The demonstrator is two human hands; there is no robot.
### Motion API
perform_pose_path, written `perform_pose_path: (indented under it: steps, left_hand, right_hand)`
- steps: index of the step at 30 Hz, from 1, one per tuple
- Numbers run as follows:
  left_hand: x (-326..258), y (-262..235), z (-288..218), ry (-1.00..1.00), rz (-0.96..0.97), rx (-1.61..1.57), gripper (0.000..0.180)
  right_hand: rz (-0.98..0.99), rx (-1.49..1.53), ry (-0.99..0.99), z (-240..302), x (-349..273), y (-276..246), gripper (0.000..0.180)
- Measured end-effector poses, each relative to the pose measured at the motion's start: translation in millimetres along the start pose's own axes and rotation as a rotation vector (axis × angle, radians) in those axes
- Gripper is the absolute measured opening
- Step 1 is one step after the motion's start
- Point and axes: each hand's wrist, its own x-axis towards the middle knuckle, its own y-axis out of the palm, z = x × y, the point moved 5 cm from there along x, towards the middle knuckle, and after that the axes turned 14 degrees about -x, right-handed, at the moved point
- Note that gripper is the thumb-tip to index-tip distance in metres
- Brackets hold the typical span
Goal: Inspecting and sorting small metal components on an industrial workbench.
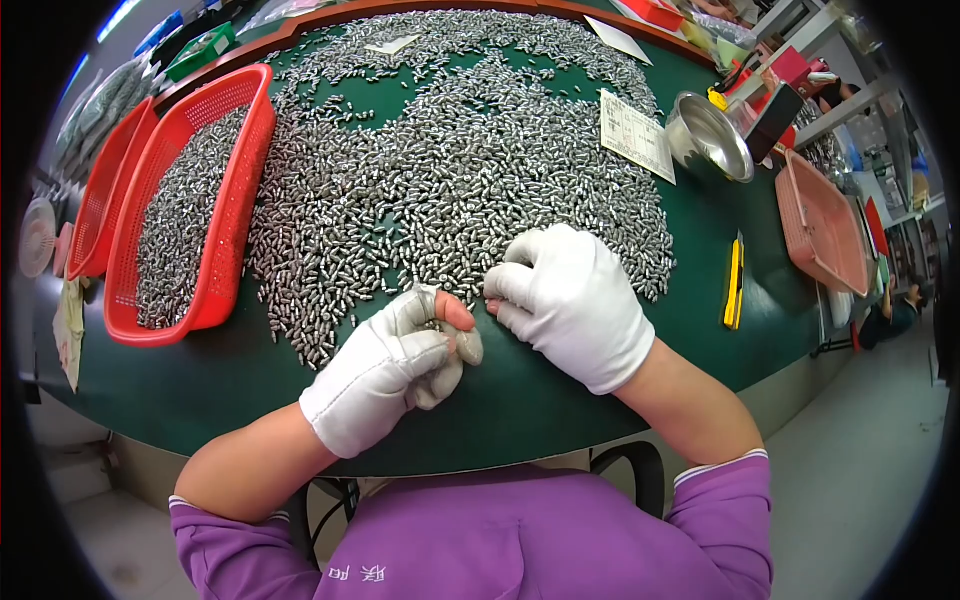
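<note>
A wide heap of small silvery metal parts (450,160), each a short capsule-like piece, covers much of the green table (520,400). At the heap's near edge is my left hand (390,365), in a white glove with bare thumb and fingertip showing. Its fingers are curled inward, and what they hold is mostly hidden. Just to the right, my right hand (575,305) wears a white glove too. Its fingers are bent and drawn together over the edge of the heap, tips pointing toward my left hand. Whatever lies between those fingertips is too small to name.
On the left stands a red perforated basket (222,250) full of similar metal parts, beside another red basket (105,200). To the right are a printed paper (635,135), a steel bowl (705,130), a yellow utility knife (735,285) and a pink basket (820,225).
</note>
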Motion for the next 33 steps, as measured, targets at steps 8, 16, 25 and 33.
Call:
perform_pose_path:
  steps: [8, 16, 25, 33]
  left_hand:
    - [0.7, 1.2, -0.1, -0.054, -0.034, 0.065, 0.017]
    - [-0.2, 3.0, -0.5, -0.039, -0.037, 0.155, 0.017]
    - [1.0, 2.6, 0.2, -0.004, -0.056, 0.158, 0.018]
    - [-0.1, 0.9, -1.0, 0.027, 0.053, 0.048, 0.021]
  right_hand:
    - [-0.101, 0.253, -0.029, 4.5, 3.0, -16.2, 0.014]
    - [-0.23, 0.362, -0.068, 5.4, 3.0, -24.6, 0.018]
    - [-0.203, 0.052, 0.144, -21.6, -3.8, -24.0, 0.01]
    - [0.042, -0.007, 0.112, -18.8, -6.4, -9.8, 0.008]
